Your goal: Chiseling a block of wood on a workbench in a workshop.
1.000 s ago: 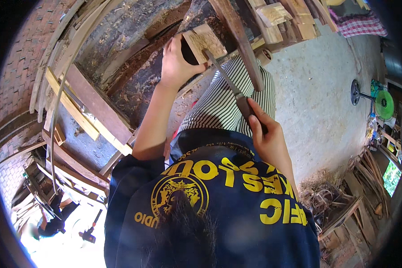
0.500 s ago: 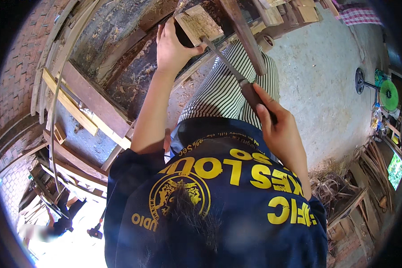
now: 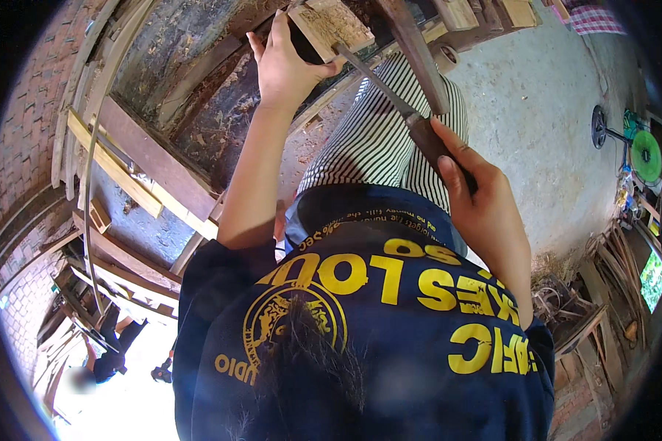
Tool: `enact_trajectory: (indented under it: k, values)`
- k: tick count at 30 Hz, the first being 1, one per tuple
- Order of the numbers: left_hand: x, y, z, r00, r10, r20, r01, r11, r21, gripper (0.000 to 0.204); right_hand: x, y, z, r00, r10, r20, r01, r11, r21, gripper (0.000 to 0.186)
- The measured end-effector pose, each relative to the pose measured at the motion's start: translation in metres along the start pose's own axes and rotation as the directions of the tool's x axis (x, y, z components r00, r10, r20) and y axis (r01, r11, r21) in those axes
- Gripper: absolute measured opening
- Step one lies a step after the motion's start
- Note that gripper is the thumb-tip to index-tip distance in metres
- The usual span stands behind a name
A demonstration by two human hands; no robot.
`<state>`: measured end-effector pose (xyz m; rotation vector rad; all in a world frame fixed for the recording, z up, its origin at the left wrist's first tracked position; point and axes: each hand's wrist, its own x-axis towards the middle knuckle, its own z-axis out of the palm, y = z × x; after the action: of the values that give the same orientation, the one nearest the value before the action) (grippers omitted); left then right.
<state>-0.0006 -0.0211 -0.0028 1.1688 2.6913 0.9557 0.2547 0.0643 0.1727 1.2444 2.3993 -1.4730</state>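
At the top, a pale square wooden block has a rough, hollowed upper face with shavings on it. My left hand braces its left and near sides, thumb along the near edge, one finger raised away. My right hand is wrapped round the dark handle of a long, narrow chisel. The chisel slants up and left, its tip meeting the block's near side. Past the chisel, a dark wooden bar points down over my striped trouser legs.
Boards and a dark plank lie on the left. Scrap blocks sit at the top right. A green fan stands far right, above piled wood strips. Another person is at the lower left.
The chisel and my right hand have shifted slightly right in view. The block has moved a little up and right, and a finger of my left hand has spread away from it.
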Motion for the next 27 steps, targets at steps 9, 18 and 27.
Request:
enact_trajectory:
  k: [9,18,27]
  values:
    - [-0.001,0.007,0.000,0.995,0.082,-0.050,-0.084,0.995,-0.049,0.102,0.028,0.015,0.034,0.994,-0.076,-0.082,0.081,0.995,0.059,0.034]
    - [0.002,0.012,-0.002,0.999,-0.050,-0.015,0.050,0.999,-0.003,0.114,0.009,0.000,0.007,0.995,-0.085,-0.057,0.090,0.991,0.097,0.035]
    - [0.009,0.009,-0.004,0.998,0.055,-0.009,-0.055,0.999,-0.001,0.112,0.033,0.015,0.022,0.987,-0.139,-0.079,0.150,0.976,0.156,0.034]
